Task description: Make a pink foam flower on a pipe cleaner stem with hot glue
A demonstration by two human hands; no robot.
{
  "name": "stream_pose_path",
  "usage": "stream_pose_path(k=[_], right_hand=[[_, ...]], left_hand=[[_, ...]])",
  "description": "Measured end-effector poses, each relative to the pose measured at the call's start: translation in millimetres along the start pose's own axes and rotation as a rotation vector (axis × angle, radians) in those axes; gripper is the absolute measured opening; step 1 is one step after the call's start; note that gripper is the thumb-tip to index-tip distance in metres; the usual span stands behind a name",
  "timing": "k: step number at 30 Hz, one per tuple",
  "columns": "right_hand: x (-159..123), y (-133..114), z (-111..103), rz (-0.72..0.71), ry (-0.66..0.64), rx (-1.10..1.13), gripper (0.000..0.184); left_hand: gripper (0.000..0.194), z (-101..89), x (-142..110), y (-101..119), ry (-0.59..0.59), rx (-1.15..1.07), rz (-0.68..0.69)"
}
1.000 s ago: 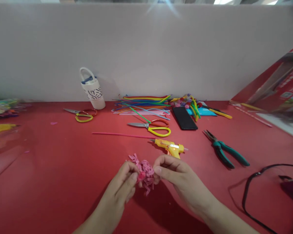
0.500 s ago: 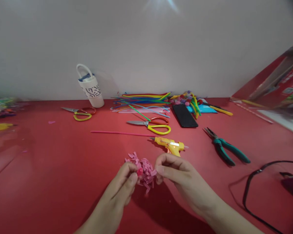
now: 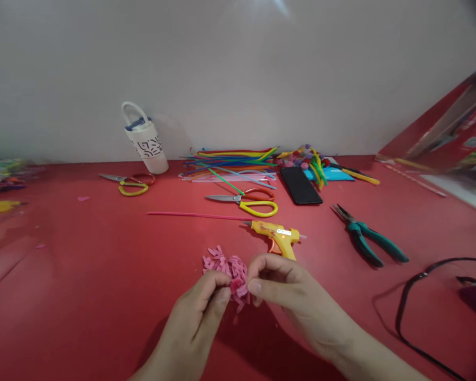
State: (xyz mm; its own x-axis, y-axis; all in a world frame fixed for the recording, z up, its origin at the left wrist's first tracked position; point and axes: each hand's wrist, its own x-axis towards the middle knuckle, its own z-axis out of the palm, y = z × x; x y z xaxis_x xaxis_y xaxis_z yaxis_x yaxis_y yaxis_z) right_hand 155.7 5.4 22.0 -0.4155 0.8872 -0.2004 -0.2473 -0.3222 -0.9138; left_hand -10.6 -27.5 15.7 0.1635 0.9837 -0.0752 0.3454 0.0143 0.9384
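Between the thumb and fingers of my left hand (image 3: 198,315) is a small bright pink-red rolled piece (image 3: 235,286). My right hand (image 3: 291,296) pinches a small light pink strip (image 3: 243,290), held up close against that piece; whether they touch I cannot tell. Under both hands lies a loose pile of cut pink strips (image 3: 217,261), partly hidden by my fingers. Just beyond my right hand a yellow glue gun (image 3: 275,233) rests on its side with its nozzle to the left.
A pink pipe cleaner (image 3: 198,215) and scissors (image 3: 257,208) lie farther back. Green-handled pliers (image 3: 365,235) and a black cable (image 3: 400,312) are on the right. Along the wall are a tumbler (image 3: 148,145), more scissors (image 3: 133,188), coloured pipe cleaners (image 3: 230,161) and a phone (image 3: 301,185).
My hands have come together: the left moved right with the pink-red piece, and the right moved slightly left with the strip. The view has shifted slightly.
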Motion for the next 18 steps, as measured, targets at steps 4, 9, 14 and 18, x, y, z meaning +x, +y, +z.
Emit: stream_pose_path(k=[4,9,14,18], right_hand=[[0.8,2.4,-1.4,0.012,0.005,0.028,0.013],[0.1,3.2,-2.6,0.015,0.017,0.002,0.013],[0.6,1.0,-1.1,0.020,0.025,-0.014,0.014],[1.9,-0.1,-0.5,0.027,0.037,-0.011,0.015]], left_hand=[[0.020,3.8,-1.6,5.6,0.067,-0.009,-0.023],[0.019,2.7,-1.3,6.3,0.024,-0.002,-0.013],[0.019,2.0,-1.2,4.0,0.025,0.008,-0.002],[0.020,3.6,-1.7,5.0,0.034,-0.008,0.005]])
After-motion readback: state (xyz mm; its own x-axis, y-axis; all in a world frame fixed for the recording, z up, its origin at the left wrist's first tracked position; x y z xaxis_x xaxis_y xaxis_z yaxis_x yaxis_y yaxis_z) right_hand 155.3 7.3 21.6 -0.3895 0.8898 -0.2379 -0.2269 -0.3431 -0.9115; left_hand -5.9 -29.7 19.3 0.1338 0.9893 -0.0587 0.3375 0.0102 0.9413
